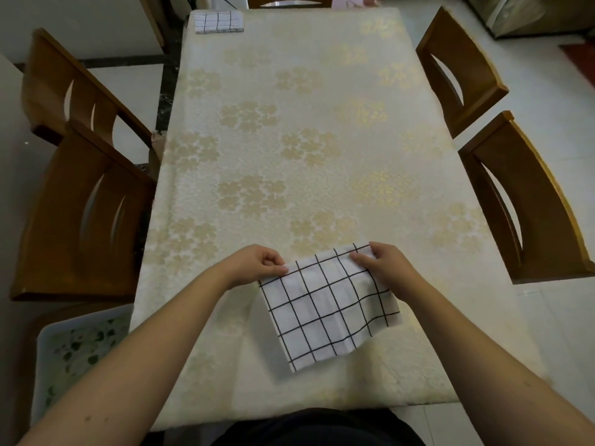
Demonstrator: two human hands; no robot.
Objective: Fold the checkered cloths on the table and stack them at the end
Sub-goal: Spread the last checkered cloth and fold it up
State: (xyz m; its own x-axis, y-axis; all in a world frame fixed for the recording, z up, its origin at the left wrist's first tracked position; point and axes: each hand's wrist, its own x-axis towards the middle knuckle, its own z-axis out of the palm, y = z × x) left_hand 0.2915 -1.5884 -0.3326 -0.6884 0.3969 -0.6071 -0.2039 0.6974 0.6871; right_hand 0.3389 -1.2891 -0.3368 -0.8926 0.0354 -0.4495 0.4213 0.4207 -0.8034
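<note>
A white checkered cloth (325, 307) with black grid lines lies folded and slightly skewed near the table's front edge. My left hand (257, 263) pinches its far left corner. My right hand (383, 263) pinches its far right corner. Both corners are lifted a little off the table. A second checkered cloth (218, 22), folded flat, sits at the far left corner of the table.
The long table (306, 130) carries a cream tablecloth with pale gold flowers. Wooden chairs stand along both sides: two at the left (83, 201) and two at the right (528, 201). A white patterned tray (74, 352) sits low at the front left.
</note>
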